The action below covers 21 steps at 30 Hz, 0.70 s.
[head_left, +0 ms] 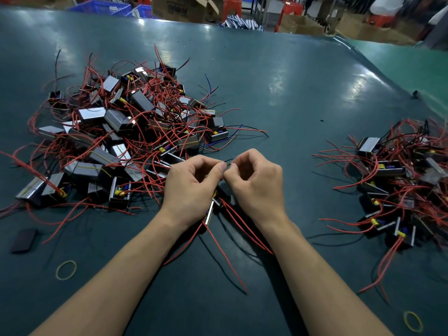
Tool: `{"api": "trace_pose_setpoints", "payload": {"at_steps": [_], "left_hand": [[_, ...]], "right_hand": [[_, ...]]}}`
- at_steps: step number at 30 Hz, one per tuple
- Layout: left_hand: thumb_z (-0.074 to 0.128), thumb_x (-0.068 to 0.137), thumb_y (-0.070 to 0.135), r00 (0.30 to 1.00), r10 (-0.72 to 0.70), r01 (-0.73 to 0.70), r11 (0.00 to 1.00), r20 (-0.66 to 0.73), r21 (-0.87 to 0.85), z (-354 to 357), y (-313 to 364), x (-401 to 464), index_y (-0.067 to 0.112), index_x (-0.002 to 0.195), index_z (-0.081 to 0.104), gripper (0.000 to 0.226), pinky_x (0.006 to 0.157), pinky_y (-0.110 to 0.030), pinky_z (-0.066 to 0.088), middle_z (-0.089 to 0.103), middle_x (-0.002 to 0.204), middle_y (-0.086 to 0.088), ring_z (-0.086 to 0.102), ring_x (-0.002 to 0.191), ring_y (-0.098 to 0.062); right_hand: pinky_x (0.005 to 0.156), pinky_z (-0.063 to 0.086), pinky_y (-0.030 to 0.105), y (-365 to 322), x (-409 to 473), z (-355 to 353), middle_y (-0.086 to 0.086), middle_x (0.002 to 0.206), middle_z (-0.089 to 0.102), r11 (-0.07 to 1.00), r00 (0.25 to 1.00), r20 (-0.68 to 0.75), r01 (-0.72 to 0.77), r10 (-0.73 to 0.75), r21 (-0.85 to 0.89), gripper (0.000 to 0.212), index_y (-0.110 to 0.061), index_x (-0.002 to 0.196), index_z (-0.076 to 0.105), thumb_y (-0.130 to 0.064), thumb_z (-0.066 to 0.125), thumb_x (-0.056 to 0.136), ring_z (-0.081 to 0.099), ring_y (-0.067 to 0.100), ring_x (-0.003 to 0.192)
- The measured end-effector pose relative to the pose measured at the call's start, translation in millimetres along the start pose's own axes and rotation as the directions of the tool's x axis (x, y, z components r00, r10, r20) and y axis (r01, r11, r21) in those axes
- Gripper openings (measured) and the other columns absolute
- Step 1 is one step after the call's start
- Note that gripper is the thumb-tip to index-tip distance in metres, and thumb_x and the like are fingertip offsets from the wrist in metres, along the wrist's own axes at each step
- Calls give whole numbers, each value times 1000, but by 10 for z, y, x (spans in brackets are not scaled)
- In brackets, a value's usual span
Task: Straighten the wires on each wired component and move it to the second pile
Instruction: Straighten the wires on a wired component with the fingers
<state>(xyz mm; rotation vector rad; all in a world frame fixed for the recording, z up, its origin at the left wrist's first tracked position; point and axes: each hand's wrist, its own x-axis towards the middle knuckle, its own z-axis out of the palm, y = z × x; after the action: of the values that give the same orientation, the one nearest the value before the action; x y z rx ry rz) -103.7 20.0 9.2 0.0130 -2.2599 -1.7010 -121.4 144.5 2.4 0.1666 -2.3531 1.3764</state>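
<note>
A big pile of wired components [121, 132], small black and silver boxes with red wires, covers the left of the green table. A second, smaller pile [400, 187] lies at the right. One component [213, 207] sits under my hands at the middle, its red wires [242, 229] trailing toward me. My left hand [191, 187] and my right hand [257, 183] meet fingertip to fingertip and pinch a thin dark wire [228, 161] of that component between thumb and forefinger.
Two yellow rubber bands [66, 270] [412, 321] lie near the front of the table [278, 88], and a flat dark plate [24, 240] at the front left. Cardboard boxes [184, 7], blue crates and red stools stand beyond the far edge.
</note>
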Motion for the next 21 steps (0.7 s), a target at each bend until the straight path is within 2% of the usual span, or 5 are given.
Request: {"api": "trace_pose_setpoints", "payload": {"at_steps": [4, 8, 12, 17, 21], "left_hand": [[70, 88, 13, 1000, 26, -26, 1000, -12, 6, 13, 15, -15, 9, 87, 75, 6, 65, -14, 51, 72, 77, 3, 67, 70, -6], [71, 87, 12, 999, 19, -20, 1000, -34, -14, 22, 7, -17, 12, 84, 74, 5, 61, -7, 45, 70, 73, 8, 62, 63, 5], [71, 88, 15, 997, -9, 7, 1000, -72, -30, 4, -36, -5, 19, 80, 73, 9, 59, -10, 47, 68, 67, 10, 61, 60, 3], [71, 88, 17, 989, -96, 80, 987, -109, -142, -40, -82, 33, 23, 79, 73, 11, 64, -19, 52, 69, 65, 9, 64, 64, -4], [70, 89, 17, 994, -77, 65, 987, -77, -150, -49, -73, 34, 21, 81, 73, 10, 61, -17, 49, 69, 66, 10, 63, 63, -3]], "right_hand": [[53, 46, 22, 13, 2, 9, -9, 57, 60, 999, 998, -65, 9, -7, 33, 10, -22, 67, 60, -21, 68, 73, 56, 7, 53], [51, 45, 15, 8, 16, 8, -12, 55, 60, 990, 998, -47, -43, 50, 131, 11, -25, 66, 62, -18, 68, 73, 54, 1, 50], [53, 51, 27, 46, 72, -38, -11, 56, 63, 964, 982, 112, -170, 150, 202, 20, -25, 65, 66, -11, 71, 79, 55, 3, 51], [52, 52, 37, 81, 120, -106, -4, 59, 60, 935, 969, 15, -241, 246, 262, 21, -21, 67, 63, -5, 66, 80, 53, 16, 52], [48, 48, 26, 19, 46, -100, 0, 73, 69, 940, 971, 207, -177, 119, 292, 16, -26, 83, 69, -11, 68, 86, 59, 10, 57]]}}
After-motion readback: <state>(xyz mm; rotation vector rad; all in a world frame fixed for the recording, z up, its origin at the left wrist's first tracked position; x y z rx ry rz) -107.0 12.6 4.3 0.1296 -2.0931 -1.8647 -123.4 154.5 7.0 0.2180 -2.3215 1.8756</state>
